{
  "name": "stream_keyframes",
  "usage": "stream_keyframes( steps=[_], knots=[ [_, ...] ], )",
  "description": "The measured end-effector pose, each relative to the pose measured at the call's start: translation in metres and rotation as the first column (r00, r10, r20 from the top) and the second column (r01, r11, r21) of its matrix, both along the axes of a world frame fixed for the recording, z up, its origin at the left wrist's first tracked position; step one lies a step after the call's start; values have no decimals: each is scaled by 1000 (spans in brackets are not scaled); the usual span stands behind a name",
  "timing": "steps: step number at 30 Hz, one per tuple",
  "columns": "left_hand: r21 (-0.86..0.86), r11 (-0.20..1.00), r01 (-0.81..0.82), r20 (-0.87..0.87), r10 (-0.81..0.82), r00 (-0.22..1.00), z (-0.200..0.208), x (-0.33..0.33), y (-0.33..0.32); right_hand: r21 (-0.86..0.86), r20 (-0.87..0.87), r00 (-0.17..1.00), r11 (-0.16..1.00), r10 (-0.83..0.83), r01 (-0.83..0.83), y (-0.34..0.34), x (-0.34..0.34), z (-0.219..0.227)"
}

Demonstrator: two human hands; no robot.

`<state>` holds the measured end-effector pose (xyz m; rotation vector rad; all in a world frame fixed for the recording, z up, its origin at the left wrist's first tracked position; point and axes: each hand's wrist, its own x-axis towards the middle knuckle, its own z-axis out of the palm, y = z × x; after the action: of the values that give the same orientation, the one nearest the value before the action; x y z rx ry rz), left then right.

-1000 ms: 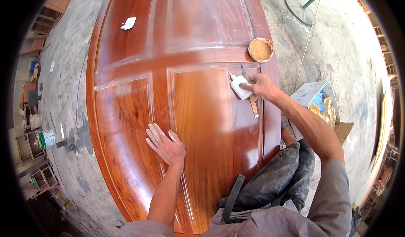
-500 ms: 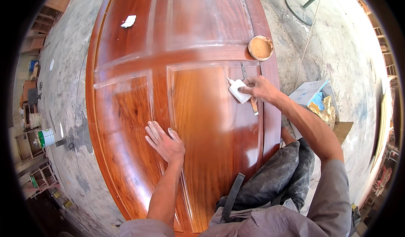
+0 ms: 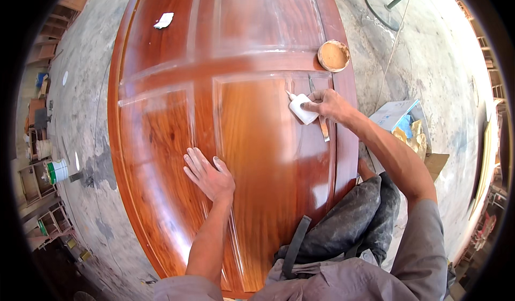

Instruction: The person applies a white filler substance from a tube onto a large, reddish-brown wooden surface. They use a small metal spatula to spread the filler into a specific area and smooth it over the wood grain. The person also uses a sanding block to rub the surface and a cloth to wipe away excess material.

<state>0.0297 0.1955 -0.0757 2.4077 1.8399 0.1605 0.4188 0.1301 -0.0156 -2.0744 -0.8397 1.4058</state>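
A glossy reddish-brown panelled wooden door (image 3: 252,183) lies flat beneath my hands. My right hand (image 3: 325,106) grips a small white squeeze bottle (image 3: 303,109) between thumb and fingers, its thin nozzle tilted toward the far left, near the upper right corner of a raised panel. Whether the nozzle touches the wood, I cannot tell. Just beside that hand lies a narrow flat-bladed tool (image 3: 324,129), partly hidden. My left hand (image 3: 212,179) rests flat on the door, fingers stretched out over the moulding between two panels.
A round tub of tan paste (image 3: 333,56) stands on the door's right edge. A crumpled white scrap (image 3: 164,20) lies at the far left of the door. On the concrete floor are an open carton (image 3: 399,120), a white-and-green bucket (image 3: 57,171) and a round-based metal stand (image 3: 383,10).
The view has shifted slightly. My right hand still holds the bottle, with the nozzle a little farther up the panel. My left hand stays in place.
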Motion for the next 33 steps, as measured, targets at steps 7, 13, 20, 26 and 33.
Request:
stream_keyframes(
  steps=[7, 13, 20, 26, 33],
  knots=[
    [9, 1000, -4, -21, 4, 1000, -4, -2, 1, -47, -64, 998, 999, 13, -16, -15, -6, 5],
    [-3, 1000, -13, -25, 13, 1000, -1, 0, 0, -56, -90, 993, 995, 80, -85, -31, -14, 5],
    [6, 1000, -12, -21, 13, 1000, -5, -1, 1, -87, -61, 986, 983, 156, -161, -42, -23, 10],
    [19, 1000, -9, -15, 10, 1000, -8, -2, 1, -65, -60, 991, 990, 122, -126, -43, -24, 5],
    [13, 1000, -10, -15, 10, 1000, -5, -1, 1, 11, -65, 993, 995, -98, 99, -8, -3, -6]
  ],
)
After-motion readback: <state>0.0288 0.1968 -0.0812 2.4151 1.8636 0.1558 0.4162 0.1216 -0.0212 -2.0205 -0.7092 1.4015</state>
